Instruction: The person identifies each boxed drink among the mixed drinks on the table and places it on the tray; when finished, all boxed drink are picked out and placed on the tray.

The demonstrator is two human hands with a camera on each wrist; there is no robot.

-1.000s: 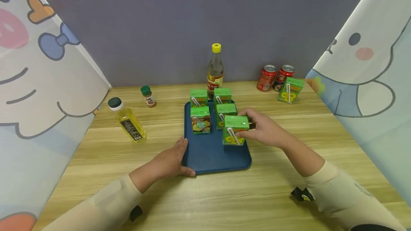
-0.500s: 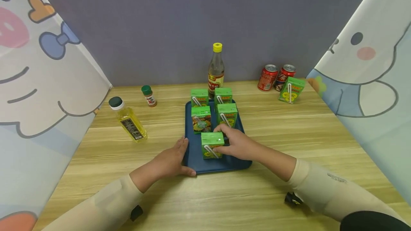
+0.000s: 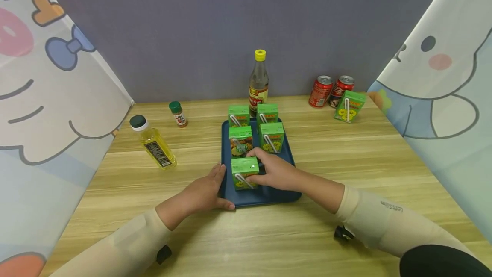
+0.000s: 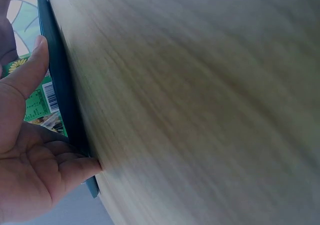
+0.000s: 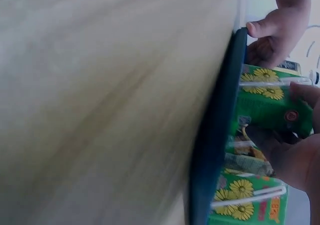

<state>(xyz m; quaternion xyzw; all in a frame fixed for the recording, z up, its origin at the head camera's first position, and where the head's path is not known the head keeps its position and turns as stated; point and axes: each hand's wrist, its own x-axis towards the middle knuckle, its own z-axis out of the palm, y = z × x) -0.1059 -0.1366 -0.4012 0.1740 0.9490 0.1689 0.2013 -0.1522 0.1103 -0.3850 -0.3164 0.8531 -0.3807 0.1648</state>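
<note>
My right hand (image 3: 277,173) pinches a green drink carton (image 3: 243,166) with a straw on its front, at the front left of the blue tray (image 3: 269,198). In the right wrist view the held carton (image 5: 260,105) looks upright, its lower end close to the tray. My left hand (image 3: 205,192) touches the tray's left edge with extended fingers, its thumb at the front corner. Behind the held carton are several more green cartons, among them one with its brown picture side forward (image 3: 241,142) and one with its straw side forward (image 3: 272,138).
A vinegar bottle (image 3: 259,86) with a yellow cap stands behind the tray. To the left are an oil bottle (image 3: 155,144) and a small green-capped spice jar (image 3: 178,114). Red cans (image 3: 320,92) and another green carton (image 3: 349,107) stand at the back right.
My right hand has moved the carton left and toward the front across the tray, from the right column to in front of the brown-picture carton. My left hand has stayed at the tray's edge.
</note>
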